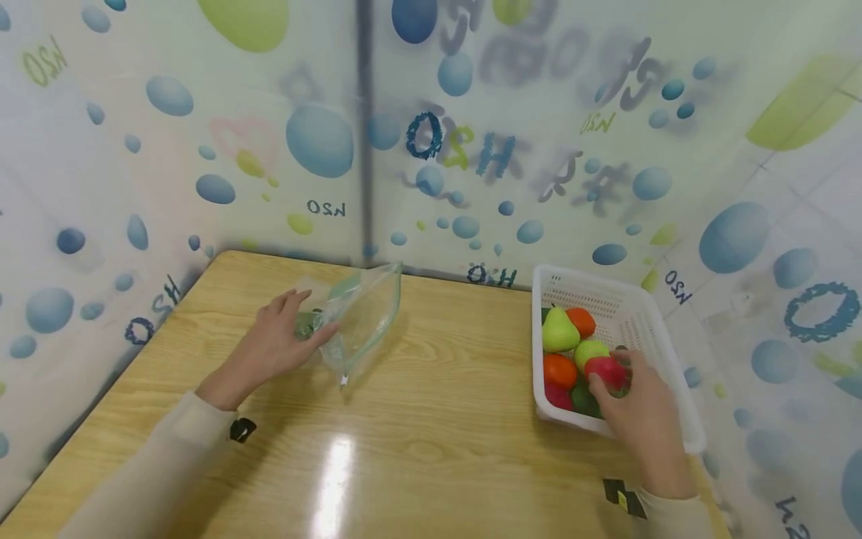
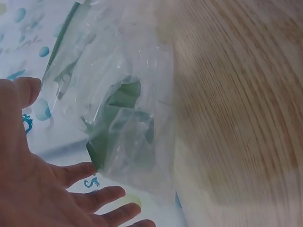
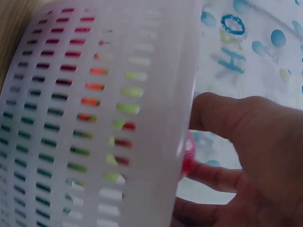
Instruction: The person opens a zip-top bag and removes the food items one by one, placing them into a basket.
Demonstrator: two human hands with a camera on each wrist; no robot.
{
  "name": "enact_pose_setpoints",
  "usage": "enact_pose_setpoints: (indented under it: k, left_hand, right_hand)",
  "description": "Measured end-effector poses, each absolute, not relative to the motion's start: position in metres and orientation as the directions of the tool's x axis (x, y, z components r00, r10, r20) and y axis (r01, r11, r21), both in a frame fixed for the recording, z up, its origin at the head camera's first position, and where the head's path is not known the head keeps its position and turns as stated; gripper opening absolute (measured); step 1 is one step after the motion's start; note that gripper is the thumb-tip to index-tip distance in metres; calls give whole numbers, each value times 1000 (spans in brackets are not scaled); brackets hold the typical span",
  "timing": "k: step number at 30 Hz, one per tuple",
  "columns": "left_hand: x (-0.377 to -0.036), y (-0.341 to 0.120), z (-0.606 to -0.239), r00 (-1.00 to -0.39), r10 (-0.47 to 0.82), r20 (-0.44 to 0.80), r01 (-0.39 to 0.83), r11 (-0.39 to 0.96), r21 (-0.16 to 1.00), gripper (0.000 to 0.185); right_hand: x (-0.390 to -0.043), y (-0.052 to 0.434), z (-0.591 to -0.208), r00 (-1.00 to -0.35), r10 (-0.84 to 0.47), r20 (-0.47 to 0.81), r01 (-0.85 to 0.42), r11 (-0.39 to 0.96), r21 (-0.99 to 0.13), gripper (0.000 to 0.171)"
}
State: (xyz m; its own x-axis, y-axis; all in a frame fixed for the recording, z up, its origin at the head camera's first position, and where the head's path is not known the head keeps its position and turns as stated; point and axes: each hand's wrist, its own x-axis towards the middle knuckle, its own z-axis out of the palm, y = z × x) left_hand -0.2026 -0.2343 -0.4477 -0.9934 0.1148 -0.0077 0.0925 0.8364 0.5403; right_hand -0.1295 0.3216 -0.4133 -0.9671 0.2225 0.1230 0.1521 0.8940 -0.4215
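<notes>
My right hand (image 1: pixel 643 408) reaches over the near rim of the white basket (image 1: pixel 656 322) and grips a round red fruit (image 1: pixel 604 372) between thumb and fingers. In the right wrist view the perforated basket wall hides most of that fruit. Around it in the basket lie a green pear (image 1: pixel 560 330), an orange fruit (image 1: pixel 560 371), a yellow-green fruit (image 1: pixel 591 355) and several others. On the left, my left hand (image 1: pixel 269 340) is spread beside a clear zip bag (image 1: pixel 367 314), thumb overlapping its edge in the head view. Something dark green (image 2: pixel 128 135) shows inside the bag.
A light wooden table (image 1: pixel 444 419) carries the bag at the left and the basket at the right. Patterned curtains (image 1: pixel 458 202) with blue and green spots enclose the table at the back and sides.
</notes>
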Motion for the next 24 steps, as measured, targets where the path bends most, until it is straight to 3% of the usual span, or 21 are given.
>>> enact_pose_setpoints:
  k: [9,13,18,24]
  left_hand:
    - [-194,-245,-446,-990,129,50,137,852,506,102]
    - [-190,-246,-446,-990,126,68,144,858,493,99]
    - [-187,-247,-445,-988,117,102,151,873,464,97]
    - [-184,-249,-445,-983,120,142,171,883,437,95]
  right_hand:
    - [-134,350,-411,-971,233,-58,238,905,-353,63]
    - [-135,354,-412,-973,217,-82,232,911,-340,61]
    - [-134,351,-413,-980,198,-13,191,925,-329,63]
    - [-135,336,-415,-979,127,159,60,926,-372,62]
